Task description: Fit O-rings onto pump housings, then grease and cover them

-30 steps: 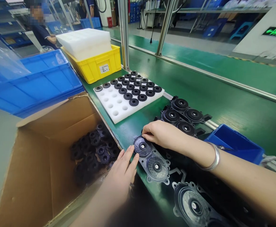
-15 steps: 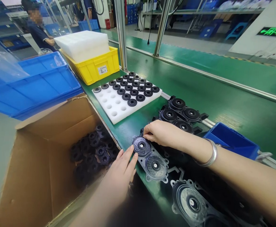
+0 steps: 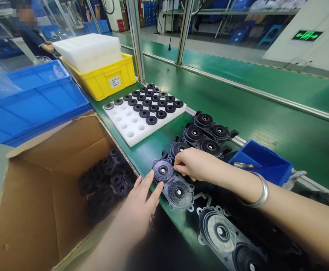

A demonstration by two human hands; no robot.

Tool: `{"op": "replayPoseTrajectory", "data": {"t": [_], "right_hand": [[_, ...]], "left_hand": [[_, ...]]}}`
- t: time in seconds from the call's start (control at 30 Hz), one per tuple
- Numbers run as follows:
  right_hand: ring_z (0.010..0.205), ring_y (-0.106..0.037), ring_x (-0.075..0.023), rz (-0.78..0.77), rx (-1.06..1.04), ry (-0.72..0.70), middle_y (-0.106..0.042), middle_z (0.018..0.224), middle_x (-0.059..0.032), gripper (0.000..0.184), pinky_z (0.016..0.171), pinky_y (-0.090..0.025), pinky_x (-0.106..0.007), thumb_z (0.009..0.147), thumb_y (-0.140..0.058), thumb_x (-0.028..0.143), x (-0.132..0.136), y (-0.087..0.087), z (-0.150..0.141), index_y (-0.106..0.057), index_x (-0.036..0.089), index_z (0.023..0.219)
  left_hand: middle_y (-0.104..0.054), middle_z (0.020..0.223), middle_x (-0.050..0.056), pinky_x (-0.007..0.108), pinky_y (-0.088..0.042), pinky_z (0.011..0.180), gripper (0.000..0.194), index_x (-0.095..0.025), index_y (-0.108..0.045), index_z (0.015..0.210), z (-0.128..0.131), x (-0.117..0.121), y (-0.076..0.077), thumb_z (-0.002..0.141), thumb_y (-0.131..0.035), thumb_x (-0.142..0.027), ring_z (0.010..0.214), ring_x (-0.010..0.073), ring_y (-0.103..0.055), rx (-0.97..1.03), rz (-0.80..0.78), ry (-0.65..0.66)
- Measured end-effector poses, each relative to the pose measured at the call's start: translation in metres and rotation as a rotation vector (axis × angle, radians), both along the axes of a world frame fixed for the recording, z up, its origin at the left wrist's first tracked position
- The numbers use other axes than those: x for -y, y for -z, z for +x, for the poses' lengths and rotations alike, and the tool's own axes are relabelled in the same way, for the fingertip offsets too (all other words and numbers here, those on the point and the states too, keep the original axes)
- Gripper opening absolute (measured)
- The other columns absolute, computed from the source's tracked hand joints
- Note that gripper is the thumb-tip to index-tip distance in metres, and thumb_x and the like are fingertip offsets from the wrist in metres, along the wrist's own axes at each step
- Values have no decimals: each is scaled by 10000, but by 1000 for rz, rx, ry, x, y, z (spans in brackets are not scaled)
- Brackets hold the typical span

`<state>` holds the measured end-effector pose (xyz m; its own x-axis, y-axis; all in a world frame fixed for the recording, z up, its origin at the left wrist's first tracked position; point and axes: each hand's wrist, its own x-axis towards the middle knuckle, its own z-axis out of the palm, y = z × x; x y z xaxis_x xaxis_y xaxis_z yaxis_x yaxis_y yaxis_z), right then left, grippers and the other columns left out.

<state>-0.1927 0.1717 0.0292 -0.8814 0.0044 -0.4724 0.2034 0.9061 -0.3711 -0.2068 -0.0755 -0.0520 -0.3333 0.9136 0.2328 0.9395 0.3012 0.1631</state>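
"Head view: what are the fingers doing?"

"The left hand (image 3: 140, 201) is spread, gripping nothing that I can see; its foremost fingertips seem to touch the left side of a two-ringed plate (image 3: 171, 183). The right hand (image 3: 195, 162) is bunched, thumb and forefinger tips close together at the plate's other side. Whether they pinch its rim or something small, I can't tell."

"So which hand is nearer?"

"Neither, clearly. The plate lies flat between them, and its long axis slants from upper left to lower right, roughly along the near edge of the green bench (image 3: 146, 152)."

"How tight is that edge?"

"Tight. The plate sits just beside it, and the cardboard box (image 3: 26, 210) stands below on that side."

"And the other ways?"

"Right and beyond, a row of other plates (image 3: 202, 140) crowds in. Off the lower end, near the same edge, lies another ringed plate (image 3: 230, 241). The upper end has the most room: bare bench shows up to the white foam tray's (image 3: 137, 137) near corner."
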Motion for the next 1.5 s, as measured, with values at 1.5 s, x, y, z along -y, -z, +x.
{"op": "replayPoseTrajectory", "data": {"t": [1.5], "right_hand": [[794, -633, -175, 195, -477, -105, -585, 1021, -56, 356, 655, -476, -244, 990, -504, 124, 10, 22, 42, -557, 170, 1339]], "left_hand": [[-357, 1482, 290, 598, -406, 1069, 637, -111, -424, 1414, 8, -5, -3, 812, -332, 74, 1396, 362, -365, -14, 2, -44]]}}
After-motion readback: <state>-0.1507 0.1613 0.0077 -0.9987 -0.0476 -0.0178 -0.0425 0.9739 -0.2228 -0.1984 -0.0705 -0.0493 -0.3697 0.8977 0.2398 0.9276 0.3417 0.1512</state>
